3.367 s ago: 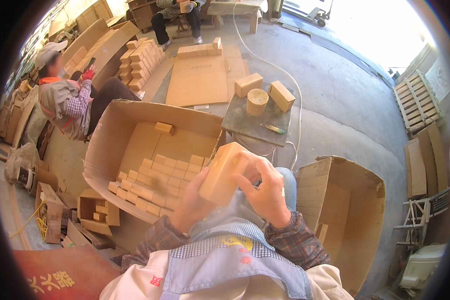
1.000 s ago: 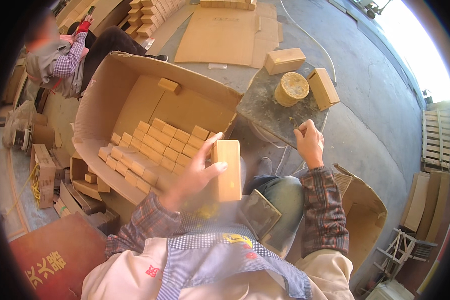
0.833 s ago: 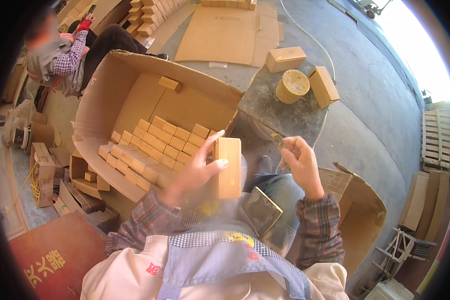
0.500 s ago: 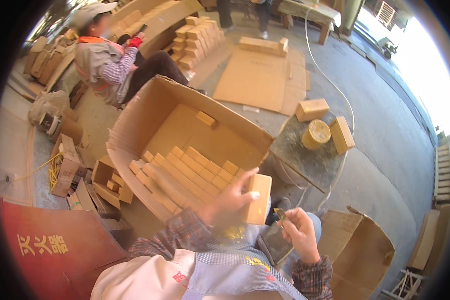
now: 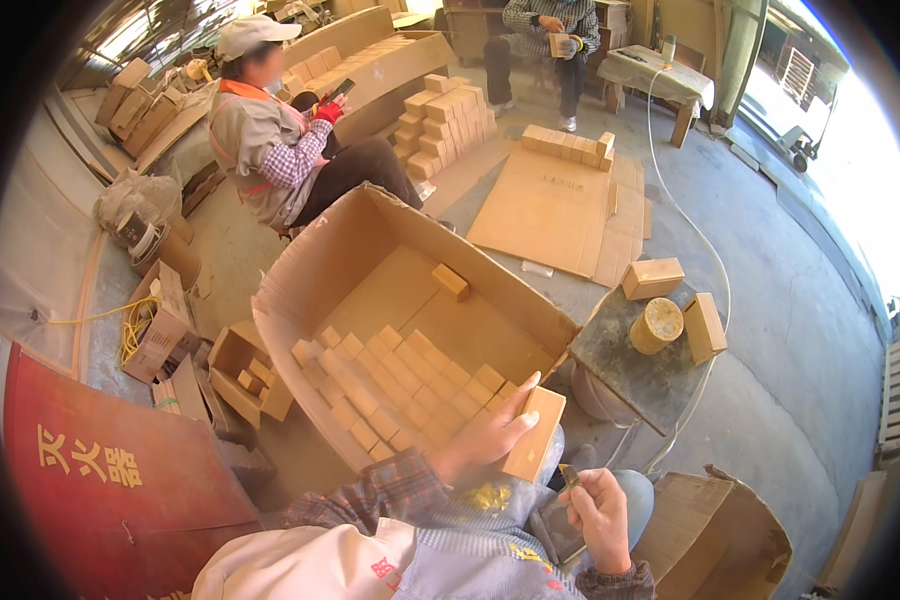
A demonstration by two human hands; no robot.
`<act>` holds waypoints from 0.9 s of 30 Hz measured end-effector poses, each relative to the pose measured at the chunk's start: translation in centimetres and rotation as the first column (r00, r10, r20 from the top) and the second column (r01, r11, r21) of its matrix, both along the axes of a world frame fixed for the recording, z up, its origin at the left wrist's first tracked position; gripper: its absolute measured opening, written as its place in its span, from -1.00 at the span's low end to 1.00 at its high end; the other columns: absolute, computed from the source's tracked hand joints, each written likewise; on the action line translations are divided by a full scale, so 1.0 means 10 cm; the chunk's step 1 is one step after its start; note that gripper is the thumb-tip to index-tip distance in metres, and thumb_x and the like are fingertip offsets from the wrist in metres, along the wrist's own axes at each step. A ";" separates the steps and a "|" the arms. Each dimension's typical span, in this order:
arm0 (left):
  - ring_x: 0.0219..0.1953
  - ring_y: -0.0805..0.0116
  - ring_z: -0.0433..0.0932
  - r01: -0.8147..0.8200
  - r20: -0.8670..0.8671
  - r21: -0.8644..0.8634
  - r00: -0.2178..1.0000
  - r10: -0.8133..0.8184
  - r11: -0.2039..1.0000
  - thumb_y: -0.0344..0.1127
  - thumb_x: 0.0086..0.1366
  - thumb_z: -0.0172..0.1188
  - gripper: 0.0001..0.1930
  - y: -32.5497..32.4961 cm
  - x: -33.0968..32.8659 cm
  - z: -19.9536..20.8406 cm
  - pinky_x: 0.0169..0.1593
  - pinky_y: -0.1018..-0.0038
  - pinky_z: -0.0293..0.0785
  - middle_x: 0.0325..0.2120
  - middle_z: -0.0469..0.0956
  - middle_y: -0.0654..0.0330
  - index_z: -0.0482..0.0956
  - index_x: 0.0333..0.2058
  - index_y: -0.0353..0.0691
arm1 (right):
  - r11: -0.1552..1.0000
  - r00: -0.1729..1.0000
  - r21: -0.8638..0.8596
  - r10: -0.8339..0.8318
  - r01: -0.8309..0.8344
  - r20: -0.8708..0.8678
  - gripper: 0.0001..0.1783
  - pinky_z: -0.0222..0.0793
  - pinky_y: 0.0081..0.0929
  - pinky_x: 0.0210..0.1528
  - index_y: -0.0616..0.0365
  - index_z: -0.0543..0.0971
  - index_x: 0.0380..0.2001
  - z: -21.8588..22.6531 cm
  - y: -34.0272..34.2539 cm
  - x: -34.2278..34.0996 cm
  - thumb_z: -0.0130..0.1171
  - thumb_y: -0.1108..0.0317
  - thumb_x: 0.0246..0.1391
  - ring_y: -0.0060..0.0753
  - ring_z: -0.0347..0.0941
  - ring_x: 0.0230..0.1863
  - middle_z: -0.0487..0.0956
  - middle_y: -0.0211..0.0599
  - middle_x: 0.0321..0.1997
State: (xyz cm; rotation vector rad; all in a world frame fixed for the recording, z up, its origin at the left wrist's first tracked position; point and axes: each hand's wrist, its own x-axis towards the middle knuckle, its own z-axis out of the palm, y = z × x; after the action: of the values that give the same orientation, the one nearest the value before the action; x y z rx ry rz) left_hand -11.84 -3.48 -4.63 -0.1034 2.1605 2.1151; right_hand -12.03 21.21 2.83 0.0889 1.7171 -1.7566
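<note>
My left hand [image 5: 490,438] is closed round the edge of a smooth light-brown wooden block [image 5: 536,432], held over my lap with its long face turned up. Lower and to the right, my right hand [image 5: 602,517] pinches a small dark blade, like a putty knife [image 5: 569,476], with a yellowish tip. The blade is apart from the block. Yellow paste [image 5: 490,497] is smeared on my apron beneath the block. Just beyond my left hand, a large open cardboard box [image 5: 355,235] holds several rows of similar wooden blocks [image 5: 410,370].
On a low dark stand [image 5: 625,370] to the right are a yellow-stained tin [image 5: 657,326] and two wooden blocks. A co-worker [image 5: 270,150] sits beyond the box; another person [image 5: 555,45] sits farther back. An open carton [image 5: 715,530] stands near my right knee; a hose [image 5: 692,225] crosses the floor.
My view has shifted, so the surroundings sit farther right and lower, and the far person shows more. Both hands keep their holds; the block looks slightly more tilted.
</note>
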 end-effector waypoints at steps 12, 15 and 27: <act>0.52 0.20 0.13 -0.124 0.070 0.124 0.991 0.116 0.984 -0.17 0.63 -0.06 -0.36 0.13 0.03 0.09 0.50 0.34 0.06 0.49 0.17 -0.02 0.03 0.53 -0.29 | 0.994 0.993 -0.068 -0.081 0.087 0.090 -0.75 0.19 -0.76 -0.55 0.26 0.53 0.09 -0.18 0.04 0.08 0.13 0.45 0.40 -0.76 0.35 -0.54 0.68 -0.30 -0.28; 0.51 0.23 0.14 -0.127 0.074 0.088 0.990 0.121 0.988 -0.18 0.62 -0.06 -0.36 0.13 0.01 0.18 0.49 0.36 0.07 0.48 0.19 0.00 0.03 0.53 -0.29 | 0.995 0.993 -0.085 -0.052 0.061 0.104 -0.72 0.21 -0.75 -0.53 0.29 0.53 0.10 -0.18 0.00 0.08 0.13 0.46 0.38 -0.76 0.35 -0.53 0.68 -0.29 -0.27; 0.47 0.16 0.24 -0.108 0.047 0.027 0.993 0.106 0.994 -0.13 0.60 -0.01 -0.34 0.14 0.01 0.10 0.46 0.34 0.17 0.46 0.23 -0.08 0.07 0.52 -0.29 | 0.994 0.997 -0.107 -0.006 0.015 0.079 -0.71 0.19 -0.74 -0.55 0.28 0.54 0.13 -0.23 -0.12 0.04 0.12 0.44 0.42 -0.76 0.34 -0.54 0.68 -0.28 -0.27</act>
State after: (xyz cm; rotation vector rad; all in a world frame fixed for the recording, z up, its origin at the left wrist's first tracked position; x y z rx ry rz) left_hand -11.73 -2.04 -3.66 -0.2678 2.1434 2.1773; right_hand -11.63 20.00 0.50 0.1188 1.5664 -1.8252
